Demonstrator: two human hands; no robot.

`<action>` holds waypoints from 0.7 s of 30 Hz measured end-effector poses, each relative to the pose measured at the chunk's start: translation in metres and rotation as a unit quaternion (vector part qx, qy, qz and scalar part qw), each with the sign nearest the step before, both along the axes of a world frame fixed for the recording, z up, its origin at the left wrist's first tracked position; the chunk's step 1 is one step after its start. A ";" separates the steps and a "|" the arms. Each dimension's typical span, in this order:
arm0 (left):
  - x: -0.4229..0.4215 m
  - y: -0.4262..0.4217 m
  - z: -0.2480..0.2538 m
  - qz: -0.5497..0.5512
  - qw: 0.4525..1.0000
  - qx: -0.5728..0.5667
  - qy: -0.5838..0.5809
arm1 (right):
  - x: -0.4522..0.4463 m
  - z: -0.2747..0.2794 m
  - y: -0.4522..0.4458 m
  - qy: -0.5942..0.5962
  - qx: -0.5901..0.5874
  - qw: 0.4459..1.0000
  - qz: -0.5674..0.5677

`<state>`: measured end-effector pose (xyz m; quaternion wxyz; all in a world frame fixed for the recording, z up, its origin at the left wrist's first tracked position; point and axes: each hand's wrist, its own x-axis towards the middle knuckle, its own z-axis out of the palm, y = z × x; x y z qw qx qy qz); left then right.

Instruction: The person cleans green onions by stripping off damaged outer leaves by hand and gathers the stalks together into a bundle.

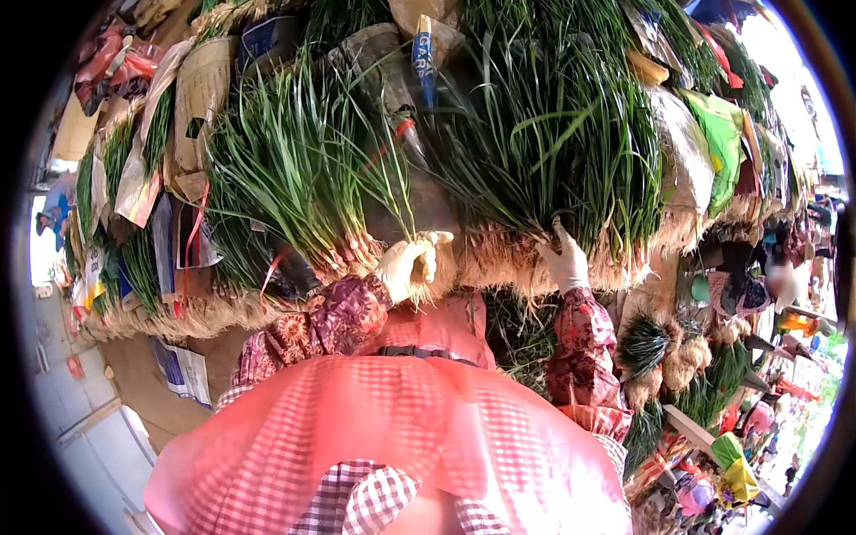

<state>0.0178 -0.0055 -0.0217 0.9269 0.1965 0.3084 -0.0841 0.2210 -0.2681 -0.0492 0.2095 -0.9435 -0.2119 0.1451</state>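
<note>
My left hand [408,266], in a pale glove, is closed around the root end of a thin bunch of grass-like seedlings [392,192]. Their long green leaves point up and away from me; fine roots stick out below the fingers. Beside it on the left lies a thick bunch of the same seedlings [294,160] with reddish-white stem bases. My right hand [565,259], also gloved, touches the stem bases of a large heap of seedlings [571,134]. Its visible fingers are stretched and apart; the tips are partly hidden among the stems.
More seedlings with shaggy roots [152,316] line the front edge on both sides. Paper and plastic wrappers [201,98] lie among them, with a green bag [718,147] at right. Root bundles [687,361] are lower right. Other people [744,290] are far right.
</note>
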 end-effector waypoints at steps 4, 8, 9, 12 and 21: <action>0.001 0.003 0.004 -0.014 0.999 0.036 0.002 | -0.015 0.044 -0.029 -0.008 -0.058 0.996 0.062; -0.009 0.006 0.005 -0.009 0.999 0.026 0.021 | -0.028 0.057 -0.035 -0.087 0.043 0.995 0.014; -0.011 0.005 0.004 -0.014 0.999 0.025 0.020 | -0.028 0.063 -0.023 -0.044 0.010 0.999 0.008; -0.014 -0.003 0.007 -0.033 0.999 0.026 0.009 | -0.013 0.065 0.030 -0.049 -0.038 0.997 0.052; -0.015 -0.014 0.042 -0.071 0.996 0.039 -0.043 | 0.007 0.083 0.021 0.365 0.266 0.883 -0.128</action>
